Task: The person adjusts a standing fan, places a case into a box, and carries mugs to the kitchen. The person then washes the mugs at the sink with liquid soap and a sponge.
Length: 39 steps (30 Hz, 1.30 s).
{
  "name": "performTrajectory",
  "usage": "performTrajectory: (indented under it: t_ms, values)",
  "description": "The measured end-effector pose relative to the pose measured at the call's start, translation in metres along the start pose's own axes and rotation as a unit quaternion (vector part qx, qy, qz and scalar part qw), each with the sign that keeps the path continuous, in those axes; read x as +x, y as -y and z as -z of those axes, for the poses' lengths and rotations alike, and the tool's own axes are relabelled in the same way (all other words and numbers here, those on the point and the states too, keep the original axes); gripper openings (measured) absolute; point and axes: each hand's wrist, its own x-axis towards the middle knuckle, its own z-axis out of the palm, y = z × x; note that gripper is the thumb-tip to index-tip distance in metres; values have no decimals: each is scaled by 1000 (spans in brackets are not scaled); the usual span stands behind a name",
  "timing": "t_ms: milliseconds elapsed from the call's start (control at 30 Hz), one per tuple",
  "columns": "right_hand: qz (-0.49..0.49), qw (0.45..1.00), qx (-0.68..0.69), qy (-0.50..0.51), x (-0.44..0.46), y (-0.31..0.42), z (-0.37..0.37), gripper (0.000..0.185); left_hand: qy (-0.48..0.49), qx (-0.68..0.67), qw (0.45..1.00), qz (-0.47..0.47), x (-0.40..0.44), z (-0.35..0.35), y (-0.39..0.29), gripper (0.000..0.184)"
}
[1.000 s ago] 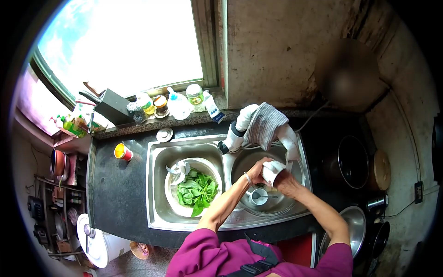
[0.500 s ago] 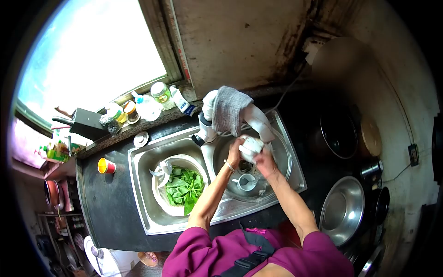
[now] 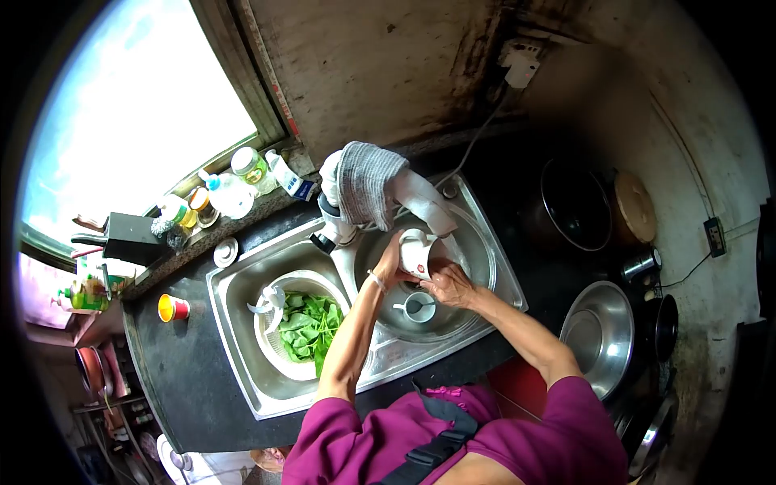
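Turned since the earlier frame, its red mark [image 3: 421, 271] now showing, the white mug [image 3: 414, 252] is gripped between my left hand [image 3: 390, 262] and right hand [image 3: 454, 286], over the sink basin [image 3: 483, 259] just beyond the small cup [image 3: 419, 308]. Its mouth appears angled toward my right hand, whose fingers partly hide the rim.

"Where does your camera look from?"

"It sits on your head, facing forward and steeply down past your purple top [image 3: 364, 440] onto the sink [image 3: 373, 362]."

"How near and how wide?"

"Near, just above your left hand [image 3: 391, 260] and right hand [image 3: 453, 287]. Its round, wide view takes in the window [image 3: 129, 121] at upper left and the wall [image 3: 372, 65] beyond the table [image 3: 171, 364]."
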Motion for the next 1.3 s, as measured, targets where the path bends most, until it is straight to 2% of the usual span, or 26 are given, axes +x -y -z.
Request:
performTrajectory:
  t_ms: [100,133,167,233,267,333,367,433,467,500,533,567,633,667,700,833,867,967,1033,1067,1100,1133,1167,1200,1267,1300]
  values:
    - [-162,978,128,15,1,23,11,23,73,-104,991,-29,3,4,21,55]
    - [-164,978,131,13,2,24,7,23,108,-103,987,-57,17,13,34,48]
    - [-192,937,282,-69,3,23,3,24,94,-97,987,-81,14,9,38,47]
    - [-247,784,530,-211,7,19,-11,27,69,-114,979,-154,7,-3,47,51]
    - [-261,670,657,-229,11,24,-1,29,63,-66,978,-187,6,-5,47,53]
    - [-316,573,717,-241,12,17,0,30,55,-18,971,-231,1,-7,48,54]
    - [-315,573,717,-240,14,20,2,30,54,-17,971,-232,0,-6,49,54]
    - [-287,643,675,-220,18,30,2,34,98,-104,975,-167,2,-4,48,50]
    - [-215,789,532,-218,19,36,-2,46,95,-141,978,-123,3,-4,45,44]
    - [-179,889,396,-146,16,34,-4,51,94,-147,979,-109,4,-3,42,42]
    - [-138,957,248,-69,10,28,-8,56,91,-154,979,-93,4,-2,39,41]
    - [-108,988,112,-23,0,8,-30,61,100,-159,977,-99,-3,-4,33,37]
    - [67,995,-65,14,-7,-6,-14,56,111,-149,981,-60,4,3,33,36]
    - [160,971,-170,56,-5,-21,-12,53,122,-140,982,-19,5,7,33,35]
    - [187,954,-223,74,8,-1,22,42,121,-146,982,-1,0,3,29,36]
    - [245,933,-261,46,21,16,55,32,150,-149,977,4,-3,-3,17,40]
    - [197,952,-217,89,21,4,43,34,139,-129,982,-4,-3,-5,16,40]
    - [134,972,-193,28,11,-19,5,41,86,-92,990,-68,-5,-9,19,38]
    - [-45,999,21,-16,12,-8,-10,55,44,-59,988,-137,-5,-16,17,37]
    - [-77,987,124,-71,10,-6,-21,63,35,-58,987,-149,0,-14,21,37]
    - [-135,937,305,-107,9,5,-14,63,19,-38,983,-180,6,-13,26,37]
    - [-186,847,477,-143,6,15,-7,63,3,-16,978,-208,11,-9,32,37]
    - [-248,758,595,-94,4,8,-4,58,1,-16,974,-227,6,-12,31,38]
    - [-220,565,768,-206,11,12,-6,40,-4,7,962,-272,10,-11,34,40]
    - [-228,498,808,-217,16,3,5,24,-73,131,935,-321,14,-10,37,40]
    - [-245,529,765,-274,20,9,2,22,-74,104,938,-323,17,-13,40,39]
